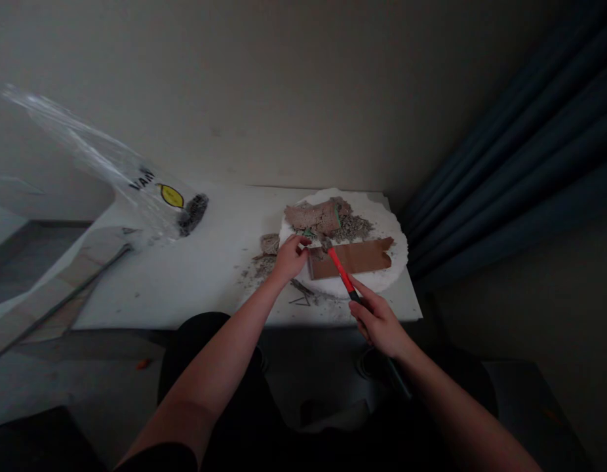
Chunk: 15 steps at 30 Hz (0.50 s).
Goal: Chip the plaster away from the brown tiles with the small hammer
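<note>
My right hand is wrapped around the black grip of a hammer with a red shaft. The greyish head points away from me, just above the left part of a flat brown piece, wood or cardboard. My left hand is beside that piece's left end with its fingers curled together; whatever they pinch is too small to make out. Behind both hands, a broken, crumbly brown chunk with green bits lies among grey rubble. Everything rests on a white, ragged-edged round pad.
The pad stands on a white table. A few thin dark sticks or nails and a small lump lie left of it. A clear plastic bag with dark contents is at the left. A blue curtain hangs at the right.
</note>
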Tool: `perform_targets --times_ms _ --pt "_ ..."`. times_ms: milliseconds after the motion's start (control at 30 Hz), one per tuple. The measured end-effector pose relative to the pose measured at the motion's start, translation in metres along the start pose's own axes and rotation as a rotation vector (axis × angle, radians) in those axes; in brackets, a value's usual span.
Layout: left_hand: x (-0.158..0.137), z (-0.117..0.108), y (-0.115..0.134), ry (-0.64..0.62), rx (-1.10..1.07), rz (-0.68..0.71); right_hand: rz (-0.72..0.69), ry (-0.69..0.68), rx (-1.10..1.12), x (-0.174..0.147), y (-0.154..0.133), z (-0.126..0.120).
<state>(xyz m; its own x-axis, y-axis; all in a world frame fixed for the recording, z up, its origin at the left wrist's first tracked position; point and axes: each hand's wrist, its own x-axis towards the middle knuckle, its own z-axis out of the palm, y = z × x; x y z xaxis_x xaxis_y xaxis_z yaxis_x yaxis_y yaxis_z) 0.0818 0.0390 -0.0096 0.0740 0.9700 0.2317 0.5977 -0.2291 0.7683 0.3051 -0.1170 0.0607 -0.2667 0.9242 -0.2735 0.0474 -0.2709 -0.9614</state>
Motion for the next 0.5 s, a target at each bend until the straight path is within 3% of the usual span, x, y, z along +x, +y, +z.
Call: perform_targets --times_ms 200,367,500 --pt "-0.001 -0.018 -0.004 0.037 0.053 -0.146 0.043 -0.032 -0.006 -0.001 0.004 0.001" --pt "-0.007 -0.039 -0.013 0.074 0.319 -0.294 0.028 0.007 -0.01 -0.001 0.004 0.004" --pt "-0.014 -0.054 -0.032 -0.03 0.551 -0.397 0.045 0.002 -0.005 0.001 0.006 0.004"
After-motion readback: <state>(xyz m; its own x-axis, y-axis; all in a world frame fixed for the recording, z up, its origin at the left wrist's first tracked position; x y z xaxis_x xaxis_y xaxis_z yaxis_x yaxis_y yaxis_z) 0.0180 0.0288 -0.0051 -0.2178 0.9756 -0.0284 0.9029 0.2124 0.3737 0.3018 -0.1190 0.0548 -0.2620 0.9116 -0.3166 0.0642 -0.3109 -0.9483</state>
